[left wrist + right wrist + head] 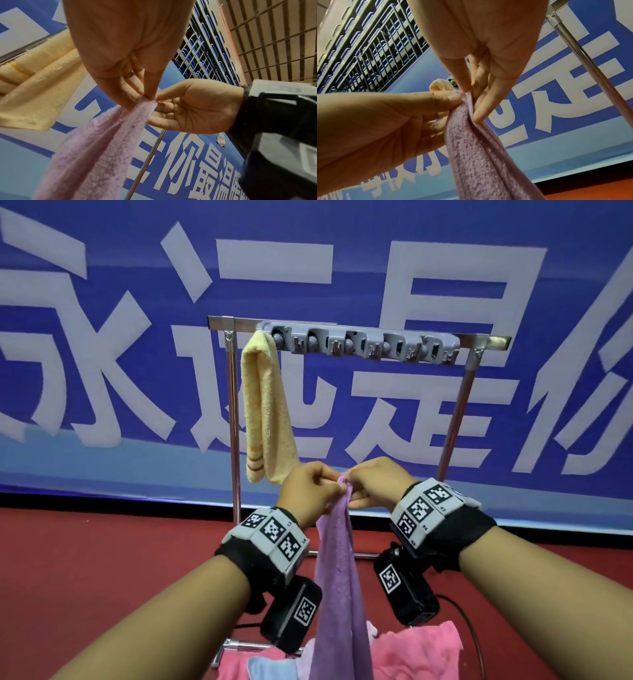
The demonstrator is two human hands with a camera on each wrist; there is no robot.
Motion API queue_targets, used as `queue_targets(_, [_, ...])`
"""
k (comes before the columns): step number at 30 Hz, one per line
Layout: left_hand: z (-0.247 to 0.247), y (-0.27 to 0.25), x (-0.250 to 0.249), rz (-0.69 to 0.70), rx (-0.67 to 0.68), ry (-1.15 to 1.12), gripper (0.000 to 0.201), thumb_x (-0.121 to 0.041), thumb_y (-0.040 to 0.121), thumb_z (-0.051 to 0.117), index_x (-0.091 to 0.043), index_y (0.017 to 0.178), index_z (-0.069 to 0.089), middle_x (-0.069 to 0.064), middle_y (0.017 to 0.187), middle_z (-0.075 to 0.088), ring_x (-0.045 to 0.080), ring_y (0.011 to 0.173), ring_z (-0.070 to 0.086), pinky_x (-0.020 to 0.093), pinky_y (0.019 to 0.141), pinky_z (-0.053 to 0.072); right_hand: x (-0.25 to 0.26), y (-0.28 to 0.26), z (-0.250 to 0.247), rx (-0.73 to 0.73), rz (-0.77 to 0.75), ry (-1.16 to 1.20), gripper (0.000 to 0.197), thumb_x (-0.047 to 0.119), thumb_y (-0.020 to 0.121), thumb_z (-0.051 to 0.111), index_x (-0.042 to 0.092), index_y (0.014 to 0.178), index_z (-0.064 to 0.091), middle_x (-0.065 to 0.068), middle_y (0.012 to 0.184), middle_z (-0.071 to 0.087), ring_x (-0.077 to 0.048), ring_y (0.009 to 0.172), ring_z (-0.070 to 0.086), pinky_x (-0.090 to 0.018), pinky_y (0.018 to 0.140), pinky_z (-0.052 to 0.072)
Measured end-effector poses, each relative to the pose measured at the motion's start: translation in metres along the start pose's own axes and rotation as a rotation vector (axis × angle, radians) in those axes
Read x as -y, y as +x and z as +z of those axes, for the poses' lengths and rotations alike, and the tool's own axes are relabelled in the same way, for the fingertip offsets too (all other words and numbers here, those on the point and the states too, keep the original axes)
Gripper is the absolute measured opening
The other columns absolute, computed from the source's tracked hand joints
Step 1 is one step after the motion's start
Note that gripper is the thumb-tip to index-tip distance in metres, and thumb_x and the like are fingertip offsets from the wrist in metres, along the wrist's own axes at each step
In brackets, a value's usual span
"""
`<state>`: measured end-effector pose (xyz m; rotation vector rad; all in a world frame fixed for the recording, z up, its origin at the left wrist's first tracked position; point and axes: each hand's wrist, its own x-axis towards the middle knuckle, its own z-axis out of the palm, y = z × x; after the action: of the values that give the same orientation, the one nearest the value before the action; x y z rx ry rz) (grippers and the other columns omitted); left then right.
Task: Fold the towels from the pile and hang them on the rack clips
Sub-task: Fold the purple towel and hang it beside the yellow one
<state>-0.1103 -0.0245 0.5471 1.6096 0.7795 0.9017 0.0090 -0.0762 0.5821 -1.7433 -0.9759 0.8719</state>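
At the frame's centre, the left hand (pixel 308 491) and right hand (pixel 376 484) both pinched the purple towel (pixel 337 577) by its top corners (brought together, probably to fold it), below the rack clips (pixel 359 344).

The purple towel (pixel 337 570) is soft, matt terry cloth with a nubbly pile. Left of the grey matt plastic clip bar (pixel 358 344), the yellow towel (pixel 269 409) is looped, fuzzy cloth. Under that bar the rack (pixel 234 419) is polished, shiny metal tube. Behind it the banner (pixel 342 268) looks smooth.
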Motion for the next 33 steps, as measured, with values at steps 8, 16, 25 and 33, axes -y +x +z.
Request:
queue_targets(8, [-0.010, -0.004, -0.004, -0.054, 0.155, 0.002, 0.026, 0.013, 0.081, 0.058, -0.001, 0.102, 0.064, 0.007, 0.089, 0.062, 0.018, 0.081, 0.061, 0.028, 0.072, 0.057, -0.011, -0.004, -0.007, 0.044, -0.109, -0.108, 0.009, -0.001, 0.081, 0.064, 0.002, 0.086, 0.070, -0.009, 0.074, 0.066, -0.015, 0.066, 0.065, -0.026, 0.068, 0.057])
queue_targets(16, [-0.044, 0.002, 0.031, 0.073, 0.194, 0.512, 0.042, -0.017, 0.077, 0.073, -0.028, 0.115, 0.060, 0.000, 0.126, 0.056, 0.012, 0.120, 0.049, 0.032, 0.106, 0.037, -0.005, -0.008, -0.023, 0.137, -0.279, -0.103, 0.022, -0.004, 0.088, 0.051, 0.013, 0.085, 0.063, -0.001, 0.083, 0.063, -0.009, 0.076, 0.060, -0.014, 0.063, 0.050])
queue_targets(25, [-0.043, 0.009, 0.045, 0.096, 0.199, 0.821, 0.023, -0.040, 0.084, 0.065, -0.025, 0.069, 0.057, -0.001, 0.084, 0.054, 0.017, 0.079, 0.053, 0.028, 0.069, 0.037, 0.011, -0.011, -0.041, 0.114, -0.403, -0.078, 0.021, -0.007, 0.089, 0.048, 0.010, 0.089, 0.061, 0.002, 0.081, 0.060, -0.006, 0.073, 0.057, -0.010, 0.061, 0.049])
queue_targets(33, [-0.062, 0.012, 0.004, 0.268, 0.011, 0.696, 0.037, -0.037, 0.091, 0.057, -0.024, 0.059, 0.045, -0.004, 0.068, 0.050, 0.010, 0.068, 0.050, 0.027, 0.063, 0.040, -0.006, -0.008, -0.073, -0.044, -0.398, -0.359, 0.020, 0.008, 0.090, 0.058, 0.027, 0.089, 0.066, -0.004, 0.092, 0.070, -0.031, 0.091, 0.062, -0.037, 0.084, 0.052])
